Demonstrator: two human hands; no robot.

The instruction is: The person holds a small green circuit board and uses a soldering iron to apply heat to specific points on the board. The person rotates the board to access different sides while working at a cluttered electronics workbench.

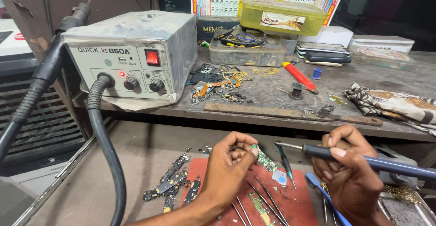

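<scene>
Your grey hot-air station [131, 55] sits at the shelf's left end; a yellow-lidded box [281, 14] tops a clear tub near the back edge; a patterned cloth [395, 103] lies at its right end.

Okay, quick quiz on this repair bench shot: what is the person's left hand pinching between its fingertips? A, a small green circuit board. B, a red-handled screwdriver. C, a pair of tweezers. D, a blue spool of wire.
A: the left hand pinches a small green circuit board above the red mat, while the right hand holds a soldering iron pointed toward it.
</scene>
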